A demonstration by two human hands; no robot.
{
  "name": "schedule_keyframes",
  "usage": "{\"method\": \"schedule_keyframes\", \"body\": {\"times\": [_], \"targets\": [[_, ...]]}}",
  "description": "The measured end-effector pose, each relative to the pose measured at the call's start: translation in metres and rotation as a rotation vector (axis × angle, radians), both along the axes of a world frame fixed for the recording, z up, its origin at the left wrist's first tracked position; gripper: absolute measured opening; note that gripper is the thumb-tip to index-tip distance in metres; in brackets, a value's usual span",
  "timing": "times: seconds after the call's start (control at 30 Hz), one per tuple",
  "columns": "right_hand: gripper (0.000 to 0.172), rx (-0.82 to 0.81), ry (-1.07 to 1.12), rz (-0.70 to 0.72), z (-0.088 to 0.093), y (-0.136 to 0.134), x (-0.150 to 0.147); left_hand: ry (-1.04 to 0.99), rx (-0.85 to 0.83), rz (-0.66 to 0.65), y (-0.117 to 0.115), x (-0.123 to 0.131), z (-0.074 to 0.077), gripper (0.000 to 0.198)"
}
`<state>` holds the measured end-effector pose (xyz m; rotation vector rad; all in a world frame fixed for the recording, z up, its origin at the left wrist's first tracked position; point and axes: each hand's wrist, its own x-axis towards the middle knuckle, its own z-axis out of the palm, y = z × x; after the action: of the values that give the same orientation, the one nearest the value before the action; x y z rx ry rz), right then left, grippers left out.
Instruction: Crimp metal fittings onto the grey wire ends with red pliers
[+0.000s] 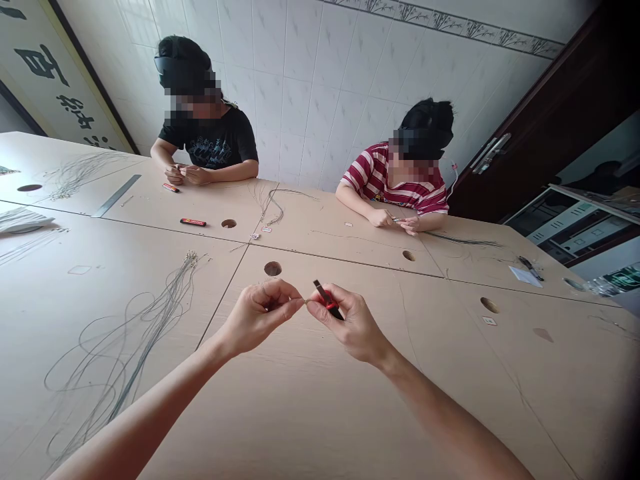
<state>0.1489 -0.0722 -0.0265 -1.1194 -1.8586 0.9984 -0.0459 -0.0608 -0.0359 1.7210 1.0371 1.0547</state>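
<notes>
Two bare hands met above the middle of a large pale wood-coloured table [310, 407], seen from the wearer's own viewpoint. The left hand [265, 313] had its thumb and forefinger pinched narrowly together on a short, thin yellowish strand [305, 302]. That strand sat in the small gap between the two hands, just above the tabletop. The right hand [357, 327] was curled around a slim black-and-red tool [327, 301] with a narrow flat end, slanting up and to the left; its thumb and forefinger also closed in at the strand, though whether they gripped it could not be told.

To the left of the left hand, near the forearm, a loose bundle of long, thin grey cords [160, 310] spread across the table, gathered at its far end and looping widely at its near end. Beyond the hands was a round hole [273, 269] cut in the tabletop.

Across the table sat two people: at left, a person in a black printed T-shirt [215, 143], and at right, a person in a red-and-white striped top [370, 170], each with both hands drawn together. Near the first person lay two red-and-black sticks, one [193, 222] closer to the wearer than the other [171, 188], and a flat grey metal ruler [117, 195].
</notes>
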Motion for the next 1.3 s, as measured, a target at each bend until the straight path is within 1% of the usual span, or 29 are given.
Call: {"method": "schedule_keyframes", "body": {"times": [0.03,0.07,0.13,0.2,0.23,0.3,0.4,0.5,0.77,1.07,1.3], "targets": [[0.021,0.073,-0.047,0.002,-0.002,0.001,0.003,-0.019,-0.021,-0.01,0.001,-0.001,0.0,0.019],[0.017,0.184,-0.111,0.002,-0.003,0.003,0.006,-0.041,-0.046,-0.023,0.002,-0.003,0.001,0.02],[0.01,0.477,-0.283,-0.007,-0.008,0.009,0.015,-0.075,-0.11,-0.057,0.003,-0.006,0.002,0.021],[0.012,0.745,-0.47,-0.02,-0.012,0.014,0.023,-0.092,-0.174,-0.099,0.005,-0.009,0.002,0.023],[0.015,0.833,-0.544,-0.032,-0.014,0.015,0.027,-0.097,-0.2,-0.122,0.005,-0.01,0.003,0.023],[0.016,0.925,-0.637,-0.055,-0.015,0.017,0.031,-0.104,-0.232,-0.164,0.004,-0.01,0.002,0.022],[0.017,0.968,-0.687,-0.072,-0.014,0.016,0.032,-0.114,-0.251,-0.205,0.003,-0.009,0.002,0.021],[0.016,0.982,-0.706,-0.075,-0.011,0.015,0.031,-0.112,-0.26,-0.217,0.003,-0.009,0.001,0.021],[0.013,0.983,-0.719,-0.061,-0.011,0.016,0.029,-0.083,-0.253,-0.213,0.002,-0.007,0.002,0.023],[0.018,1.022,-0.759,-0.083,-0.01,0.016,0.029,-0.069,-0.244,-0.222,0.003,-0.006,0.002,0.02],[0.02,1.029,-0.793,-0.076,-0.014,0.017,0.031,-0.008,-0.219,-0.199,0.003,-0.009,0.001,0.023]]}}
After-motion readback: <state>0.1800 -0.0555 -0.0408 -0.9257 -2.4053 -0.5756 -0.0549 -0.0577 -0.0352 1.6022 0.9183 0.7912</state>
